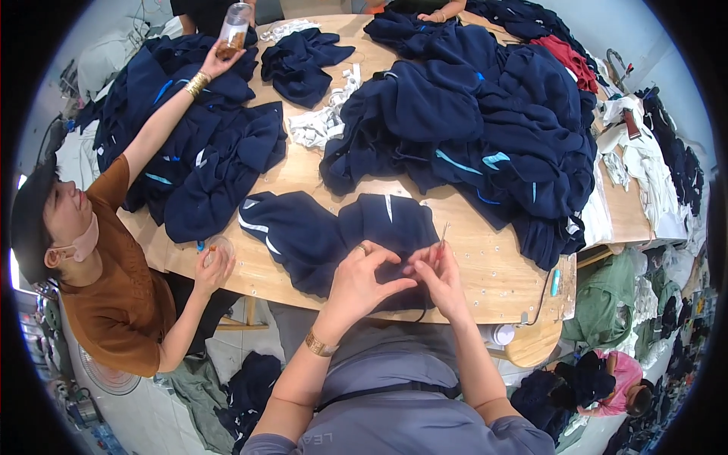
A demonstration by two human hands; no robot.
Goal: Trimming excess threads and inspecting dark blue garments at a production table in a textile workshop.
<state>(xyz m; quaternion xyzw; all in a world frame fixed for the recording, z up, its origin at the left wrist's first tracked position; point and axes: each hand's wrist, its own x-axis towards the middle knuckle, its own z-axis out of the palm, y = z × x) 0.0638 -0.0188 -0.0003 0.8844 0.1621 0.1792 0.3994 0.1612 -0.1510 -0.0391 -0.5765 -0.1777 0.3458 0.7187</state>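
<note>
A navy garment (383, 216) with white strips lies on the table in front of me. My left hand (364, 280) is over its near part, thumb and index finger curved with a gap between their tips. Its other fingers are partly hidden. Close beside it, my right hand (440, 282) is closed, thumb against the fingers, around a small pair of thread snips (444, 233). Their slim metal tips point away from me and a bit of red shows at the grip. The fingertips of both hands nearly meet; any thread between them is too fine to make out.
Large navy garment piles (470, 114) cover the table's far side and left (220, 167). White strips (315, 127) lie between them. At left, a person (114, 288) raises a clear cup (233, 32) and holds another container (220, 249). A turquoise marker (556, 282) lies near the right edge.
</note>
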